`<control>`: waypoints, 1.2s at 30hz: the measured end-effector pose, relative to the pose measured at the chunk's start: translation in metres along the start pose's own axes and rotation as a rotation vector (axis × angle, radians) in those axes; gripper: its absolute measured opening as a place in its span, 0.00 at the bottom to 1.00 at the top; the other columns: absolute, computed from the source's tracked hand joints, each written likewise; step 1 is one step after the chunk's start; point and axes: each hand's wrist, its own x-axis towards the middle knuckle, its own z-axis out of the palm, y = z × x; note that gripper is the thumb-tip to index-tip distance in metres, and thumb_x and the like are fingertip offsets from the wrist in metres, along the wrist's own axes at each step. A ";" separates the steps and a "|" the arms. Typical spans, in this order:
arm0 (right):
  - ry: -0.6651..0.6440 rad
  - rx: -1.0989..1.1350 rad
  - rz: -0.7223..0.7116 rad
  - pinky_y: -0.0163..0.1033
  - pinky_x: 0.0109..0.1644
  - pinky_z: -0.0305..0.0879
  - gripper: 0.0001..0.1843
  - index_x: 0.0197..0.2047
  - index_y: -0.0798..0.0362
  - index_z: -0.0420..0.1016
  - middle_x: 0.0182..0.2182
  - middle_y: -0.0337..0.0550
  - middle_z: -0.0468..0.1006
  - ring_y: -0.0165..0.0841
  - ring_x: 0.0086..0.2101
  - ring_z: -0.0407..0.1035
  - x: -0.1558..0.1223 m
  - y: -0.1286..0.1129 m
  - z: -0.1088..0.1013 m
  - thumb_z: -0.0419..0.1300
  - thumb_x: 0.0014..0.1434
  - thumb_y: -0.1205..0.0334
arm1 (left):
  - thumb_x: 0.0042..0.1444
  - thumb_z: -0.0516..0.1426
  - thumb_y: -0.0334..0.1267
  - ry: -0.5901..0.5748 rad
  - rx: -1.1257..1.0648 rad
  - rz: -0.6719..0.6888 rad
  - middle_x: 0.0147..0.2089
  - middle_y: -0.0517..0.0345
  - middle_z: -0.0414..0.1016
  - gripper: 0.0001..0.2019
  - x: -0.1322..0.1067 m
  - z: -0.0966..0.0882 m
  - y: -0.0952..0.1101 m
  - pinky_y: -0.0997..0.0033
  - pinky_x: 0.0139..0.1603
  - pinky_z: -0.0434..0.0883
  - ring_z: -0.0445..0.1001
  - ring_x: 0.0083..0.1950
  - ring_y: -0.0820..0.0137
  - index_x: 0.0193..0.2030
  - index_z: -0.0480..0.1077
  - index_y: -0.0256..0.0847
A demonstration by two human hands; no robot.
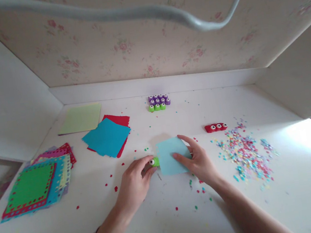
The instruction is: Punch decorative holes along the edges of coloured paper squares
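My left hand [134, 181] is closed around a small green paper punch [155, 161] on the white desk [164, 223]. The punch sits at the left edge of a light blue paper square [171, 154]. My right hand [198, 160] holds that square by its right side, thumb under and fingers on top. Both hands are near the middle of the desk, close to each other.
A stack of punched coloured sheets [35, 185] lies at the left. Teal and red sheets [108, 136] and a pale green sheet [82, 118] lie behind. Purple and green punches [158, 102] stand at the back, red punches [215, 127] to the right, beside a confetti pile [244, 152].
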 end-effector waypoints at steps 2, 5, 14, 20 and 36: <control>0.005 -0.038 -0.026 0.35 0.22 0.68 0.33 0.62 0.48 0.67 0.32 0.44 0.78 0.34 0.25 0.71 -0.001 0.000 0.000 0.66 0.54 0.51 | 0.60 0.60 0.35 0.002 0.005 0.022 0.47 0.53 0.80 0.14 -0.001 0.000 -0.001 0.64 0.46 0.79 0.80 0.45 0.64 0.53 0.72 0.44; 0.013 -0.158 -0.062 0.34 0.20 0.63 0.31 0.61 0.47 0.68 0.27 0.40 0.75 0.30 0.20 0.65 -0.004 -0.001 0.000 0.65 0.55 0.51 | 0.61 0.60 0.33 -0.011 0.031 0.057 0.47 0.53 0.79 0.14 0.000 -0.001 -0.001 0.62 0.48 0.79 0.79 0.46 0.64 0.54 0.71 0.45; 0.003 -0.211 -0.030 0.35 0.19 0.61 0.30 0.61 0.44 0.67 0.26 0.38 0.73 0.29 0.20 0.60 -0.007 -0.003 -0.003 0.65 0.56 0.50 | 0.61 0.59 0.33 -0.025 0.066 0.083 0.47 0.54 0.79 0.14 0.001 -0.001 -0.001 0.61 0.49 0.77 0.78 0.48 0.64 0.54 0.71 0.45; -0.014 -0.089 0.027 0.36 0.22 0.67 0.32 0.62 0.46 0.67 0.33 0.43 0.77 0.33 0.25 0.69 -0.005 0.000 -0.001 0.66 0.55 0.50 | 0.62 0.58 0.33 -0.029 0.064 0.092 0.48 0.54 0.79 0.14 0.001 -0.001 0.000 0.61 0.50 0.77 0.78 0.48 0.64 0.54 0.71 0.45; 0.004 -0.039 0.046 0.38 0.25 0.70 0.33 0.62 0.46 0.67 0.36 0.45 0.78 0.35 0.28 0.72 -0.001 0.005 -0.002 0.67 0.55 0.49 | 0.62 0.59 0.34 -0.035 0.041 0.079 0.48 0.55 0.79 0.14 0.000 -0.002 -0.001 0.63 0.49 0.76 0.78 0.48 0.65 0.54 0.71 0.46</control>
